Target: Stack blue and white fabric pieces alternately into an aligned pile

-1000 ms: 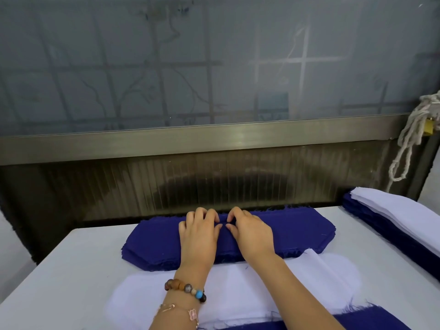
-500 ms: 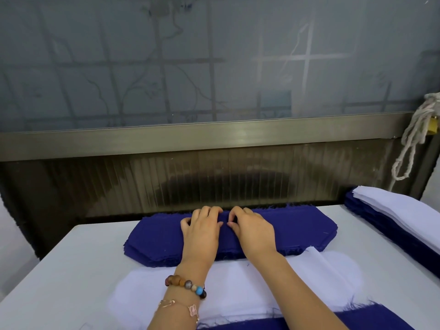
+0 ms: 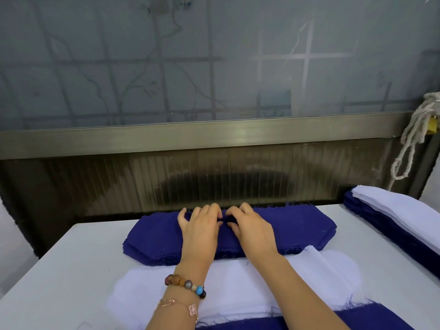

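Note:
A pile of dark blue fabric pieces [image 3: 297, 225] lies across the far side of the white table [image 3: 59, 270]. Both hands rest on its middle, side by side. My left hand [image 3: 200, 231] and my right hand [image 3: 253, 231] have curled fingers, and their thumbs and forefingers pinch the top blue layer where the hands meet. In front of the blue pile lies a pile of white fabric pieces [image 3: 238, 289], partly under my forearms. Another blue piece [image 3: 371, 317] shows at the bottom edge, under the white ones.
A mixed pile with white pieces [image 3: 404, 210] on top of blue ones [image 3: 381, 225] sits at the table's right edge. A dark ribbed panel [image 3: 214, 177] and frosted glass rise just behind the table. A knotted white rope [image 3: 412, 139] hangs at the right.
Both hands have stayed on the middle of the blue pile, with the fingertips drawn slightly closer together. The piles have not moved.

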A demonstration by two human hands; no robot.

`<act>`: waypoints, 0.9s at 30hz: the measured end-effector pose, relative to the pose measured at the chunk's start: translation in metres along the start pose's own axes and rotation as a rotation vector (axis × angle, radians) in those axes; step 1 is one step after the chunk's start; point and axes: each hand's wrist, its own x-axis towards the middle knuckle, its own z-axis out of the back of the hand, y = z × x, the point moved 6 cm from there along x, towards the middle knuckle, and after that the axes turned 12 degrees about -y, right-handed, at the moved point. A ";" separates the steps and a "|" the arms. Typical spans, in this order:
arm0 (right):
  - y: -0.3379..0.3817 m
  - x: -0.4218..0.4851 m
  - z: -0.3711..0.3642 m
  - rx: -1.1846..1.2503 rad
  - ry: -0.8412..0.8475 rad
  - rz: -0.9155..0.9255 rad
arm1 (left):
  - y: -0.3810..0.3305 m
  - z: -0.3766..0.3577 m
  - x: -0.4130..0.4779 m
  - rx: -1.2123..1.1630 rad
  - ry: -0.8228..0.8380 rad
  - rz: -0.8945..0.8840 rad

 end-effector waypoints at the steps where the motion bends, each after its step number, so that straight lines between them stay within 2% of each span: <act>1: 0.000 0.000 0.000 -0.008 0.001 0.001 | 0.001 0.001 0.000 0.020 -0.008 0.012; 7: -0.007 -0.001 0.004 -0.002 -0.023 -0.075 | 0.023 0.011 0.003 0.077 -0.075 0.114; 17: -0.023 -0.002 0.006 0.085 -0.073 -0.255 | 0.031 0.007 0.001 0.070 -0.076 0.110; 19: -0.022 0.000 0.005 0.045 -0.044 -0.260 | 0.033 0.005 0.001 0.042 -0.081 0.127; 22: -0.016 0.004 0.004 -0.023 0.034 -0.209 | 0.031 0.000 0.003 0.061 0.000 0.095; 25: -0.020 0.009 0.008 -0.069 0.159 -0.173 | 0.033 0.004 0.007 0.119 0.046 0.007; 27: -0.036 0.013 0.017 -0.083 0.253 -0.216 | 0.047 0.011 0.010 0.152 0.070 0.008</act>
